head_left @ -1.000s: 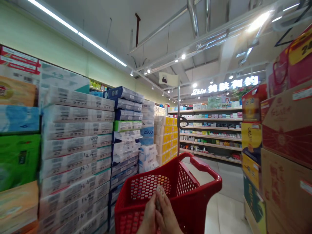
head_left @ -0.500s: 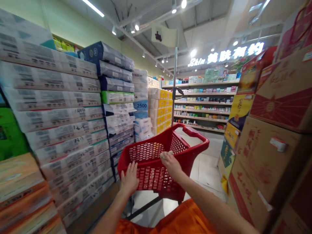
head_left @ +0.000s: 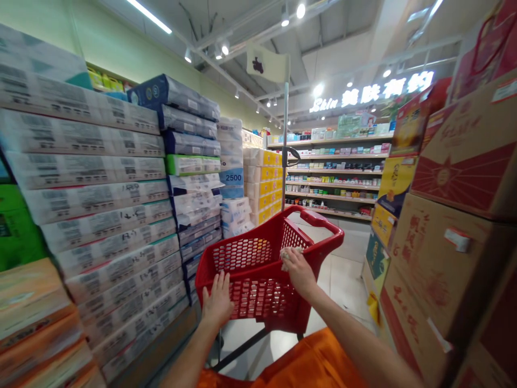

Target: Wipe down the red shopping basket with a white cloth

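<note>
Red cart basket sits low in my view, toward six o'clock. My left hand lies open, fingers spread, flat against its near wall. My right hand is closed around a small pale wad at its rim. Stacked tissue packs stand at nine o'clock, cardboard boxes at three.

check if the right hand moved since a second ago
Yes. The right hand, gripping a pale wad, moved right along the near rim of the red plastic cart basket, away from the left hand.
</note>
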Demonstrator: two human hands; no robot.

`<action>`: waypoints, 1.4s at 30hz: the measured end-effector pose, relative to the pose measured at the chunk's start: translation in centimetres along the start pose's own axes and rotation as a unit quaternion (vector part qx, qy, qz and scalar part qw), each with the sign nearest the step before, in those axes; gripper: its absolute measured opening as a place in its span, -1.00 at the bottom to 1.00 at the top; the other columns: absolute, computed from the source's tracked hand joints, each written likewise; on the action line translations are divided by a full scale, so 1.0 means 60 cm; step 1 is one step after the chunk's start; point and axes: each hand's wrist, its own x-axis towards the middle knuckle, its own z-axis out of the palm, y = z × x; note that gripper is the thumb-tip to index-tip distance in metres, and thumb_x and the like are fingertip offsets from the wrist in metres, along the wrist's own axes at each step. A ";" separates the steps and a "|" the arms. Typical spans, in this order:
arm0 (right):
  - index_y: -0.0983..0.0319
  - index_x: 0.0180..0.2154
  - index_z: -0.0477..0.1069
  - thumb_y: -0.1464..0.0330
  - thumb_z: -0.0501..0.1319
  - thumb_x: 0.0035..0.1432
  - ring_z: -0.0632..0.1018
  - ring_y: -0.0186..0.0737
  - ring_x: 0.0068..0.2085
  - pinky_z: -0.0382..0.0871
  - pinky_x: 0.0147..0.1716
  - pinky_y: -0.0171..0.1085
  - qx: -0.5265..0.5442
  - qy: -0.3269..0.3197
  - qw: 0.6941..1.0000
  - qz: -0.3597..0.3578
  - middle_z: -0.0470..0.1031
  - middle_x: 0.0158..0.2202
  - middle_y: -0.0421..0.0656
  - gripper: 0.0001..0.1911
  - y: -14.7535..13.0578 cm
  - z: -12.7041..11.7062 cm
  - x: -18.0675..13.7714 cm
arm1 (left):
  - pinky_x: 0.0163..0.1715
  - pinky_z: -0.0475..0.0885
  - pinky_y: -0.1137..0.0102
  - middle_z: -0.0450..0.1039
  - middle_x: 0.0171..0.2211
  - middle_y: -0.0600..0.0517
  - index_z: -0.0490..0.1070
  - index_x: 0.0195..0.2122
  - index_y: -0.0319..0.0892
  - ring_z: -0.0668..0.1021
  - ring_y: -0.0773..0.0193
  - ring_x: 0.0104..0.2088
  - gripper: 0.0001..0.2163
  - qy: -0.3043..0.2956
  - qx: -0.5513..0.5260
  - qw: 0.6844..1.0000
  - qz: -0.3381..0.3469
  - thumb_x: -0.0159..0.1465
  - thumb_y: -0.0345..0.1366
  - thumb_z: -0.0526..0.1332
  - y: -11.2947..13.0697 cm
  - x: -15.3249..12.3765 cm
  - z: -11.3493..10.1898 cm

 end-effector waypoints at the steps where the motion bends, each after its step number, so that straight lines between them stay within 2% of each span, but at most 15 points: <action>1: 0.31 -0.01 0.32 0.55 -0.06 0.12 0.21 -0.15 0.11 0.08 0.09 -0.17 -0.008 0.004 1.000 0.020 0.31 0.06 -0.09 -0.59 0.026 -0.013 0.000 | 0.13 -0.10 -0.02 -0.27 0.26 -0.09 -0.16 0.21 -0.29 -0.11 0.13 0.24 -0.29 -0.001 -0.001 1.000 0.000 -0.03 -0.44 -0.03 0.000 0.000 0.000; 4: 0.38 -0.03 0.34 0.57 -0.06 0.09 0.22 -0.07 0.10 0.07 0.07 -0.13 -0.051 0.019 0.993 0.103 0.32 0.04 0.00 -0.59 0.108 -0.053 0.004 | 0.13 -0.10 -0.01 -0.27 0.26 -0.10 -0.16 0.21 -0.32 -0.11 0.13 0.24 -0.30 -0.006 -0.005 1.000 -0.003 -0.02 -0.43 -0.03 0.003 0.001 -0.004; 6: 0.39 -0.05 0.35 0.57 -0.05 0.07 0.23 -0.04 0.08 0.05 0.07 -0.10 -0.067 0.024 0.989 0.132 0.32 0.03 0.04 -0.59 0.124 -0.061 0.008 | 0.13 -0.09 0.00 -0.27 0.26 -0.11 -0.16 0.21 -0.33 -0.12 0.12 0.24 -0.30 -0.014 -0.006 1.000 -0.009 -0.01 -0.42 -0.02 0.007 0.001 -0.007; 11: 0.28 -0.08 0.39 0.55 -0.02 0.07 0.21 -0.09 0.10 0.02 0.09 -0.11 -0.002 -0.004 1.000 0.004 0.32 0.04 -0.08 -0.61 0.031 -0.016 0.012 | 0.12 -0.08 -0.02 -0.30 0.26 -0.12 -0.18 0.21 -0.33 -0.13 0.10 0.24 -0.30 -0.024 -0.001 1.000 -0.013 0.00 -0.40 0.00 0.012 -0.001 -0.014; 13: 0.24 -0.07 0.37 0.56 -0.03 0.07 0.22 -0.13 0.09 0.05 0.07 -0.14 0.021 -0.016 0.999 -0.033 0.32 0.04 -0.12 -0.59 0.023 -0.011 0.013 | 0.12 -0.09 -0.02 -0.30 0.26 -0.12 -0.19 0.22 -0.33 -0.12 0.11 0.24 -0.29 -0.023 0.000 1.000 -0.009 -0.01 -0.41 -0.01 0.010 -0.002 -0.014; 17: 0.33 0.02 0.26 0.61 -0.08 0.01 0.31 -0.13 0.00 0.10 0.01 -0.15 -0.024 0.012 0.996 0.083 0.39 -0.05 -0.04 -0.49 0.122 -0.057 0.019 | 0.12 -0.09 -0.02 -0.27 0.26 -0.11 -0.16 0.21 -0.29 -0.11 0.12 0.24 -0.29 -0.014 -0.003 1.000 -0.006 -0.02 -0.42 -0.01 0.007 0.000 -0.009; 20: 0.40 -0.08 0.34 0.56 -0.05 0.02 0.32 -0.07 -0.04 0.12 -0.02 -0.14 -0.068 0.032 0.983 0.168 0.41 -0.10 0.03 -0.59 0.179 -0.087 0.029 | 0.12 -0.08 -0.02 -0.28 0.26 -0.12 -0.16 0.21 -0.30 -0.11 0.11 0.24 -0.29 -0.014 -0.007 1.000 -0.008 -0.01 -0.40 0.00 0.010 0.001 -0.007; 22: 0.37 -0.16 0.39 0.55 -0.03 -0.01 0.31 -0.06 -0.03 0.09 -0.01 -0.14 -0.064 0.015 0.988 0.137 0.41 -0.11 0.01 -0.63 0.158 -0.083 0.034 | 0.12 -0.08 -0.02 -0.29 0.26 -0.13 -0.18 0.21 -0.32 -0.13 0.11 0.24 -0.30 -0.020 -0.007 1.000 -0.012 0.00 -0.37 0.01 0.012 0.001 -0.008; 27: 0.27 -0.15 0.40 0.53 0.01 0.00 0.25 -0.12 0.04 0.05 0.03 -0.17 0.004 -0.048 0.999 -0.008 0.36 -0.04 -0.08 -0.64 0.040 -0.041 0.033 | 0.12 -0.11 -0.03 -0.30 0.26 -0.12 -0.19 0.22 -0.33 -0.14 0.11 0.24 -0.29 -0.031 -0.003 0.999 -0.007 -0.01 -0.38 0.00 0.010 -0.001 -0.013; 30: 0.29 -0.12 0.38 0.53 -0.01 0.04 0.27 -0.14 0.02 0.07 0.02 -0.20 -0.006 -0.056 0.998 0.000 0.37 -0.05 -0.06 -0.64 0.078 -0.053 0.033 | 0.13 -0.11 -0.02 -0.27 0.26 -0.08 -0.17 0.22 -0.29 -0.14 0.09 0.24 -0.29 -0.018 -0.006 1.000 -0.005 -0.02 -0.40 0.00 0.006 -0.001 -0.009; 33: 0.35 -0.13 0.37 0.54 -0.01 0.03 0.30 -0.10 -0.03 0.08 0.00 -0.17 -0.056 -0.019 0.994 0.091 0.38 -0.08 0.01 -0.65 0.163 -0.082 0.036 | 0.10 -0.08 -0.06 -0.29 0.27 -0.01 -0.17 0.22 -0.22 -0.16 -0.02 0.24 -0.28 -0.013 -0.022 0.999 -0.025 -0.03 -0.40 0.01 0.007 0.000 -0.004; 35: 0.37 -0.15 0.38 0.53 0.01 0.02 0.31 -0.07 -0.05 0.11 -0.02 -0.14 -0.065 0.004 0.989 0.131 0.38 -0.09 0.03 -0.66 0.182 -0.088 0.037 | 0.09 -0.06 -0.08 -0.30 0.27 0.01 -0.16 0.22 -0.19 -0.15 -0.08 0.23 -0.28 -0.017 -0.034 0.999 -0.037 -0.02 -0.40 0.02 0.009 0.001 -0.003; 37: 0.36 -0.14 0.38 0.52 0.00 0.02 0.30 -0.06 -0.03 0.11 -0.01 -0.13 -0.047 0.006 0.993 0.110 0.38 -0.08 0.02 -0.65 0.153 -0.075 0.034 | 0.08 -0.04 -0.08 -0.30 0.27 0.01 -0.15 0.22 -0.18 -0.13 -0.11 0.22 -0.28 -0.022 -0.041 0.998 -0.039 -0.02 -0.41 0.02 0.010 0.002 -0.004; 40: 0.31 -0.12 0.38 0.56 -0.02 0.01 0.24 -0.10 0.06 0.06 0.04 -0.14 0.003 -0.024 1.000 -0.002 0.35 -0.01 -0.04 -0.61 0.072 -0.041 0.025 | 0.08 -0.03 -0.08 -0.30 0.27 0.00 -0.16 0.22 -0.19 -0.13 -0.11 0.22 -0.28 -0.028 -0.045 0.998 -0.031 -0.02 -0.41 0.02 0.008 0.002 -0.008; 42: 0.27 -0.11 0.38 0.57 -0.03 0.00 0.21 -0.14 0.09 0.05 0.06 -0.15 0.025 -0.041 0.997 -0.057 0.32 0.03 -0.09 -0.59 0.048 -0.030 0.018 | 0.08 -0.04 -0.08 -0.30 0.27 0.00 -0.18 0.22 -0.21 -0.14 -0.10 0.22 -0.28 -0.030 -0.041 0.998 -0.027 -0.02 -0.42 0.02 0.005 0.001 -0.009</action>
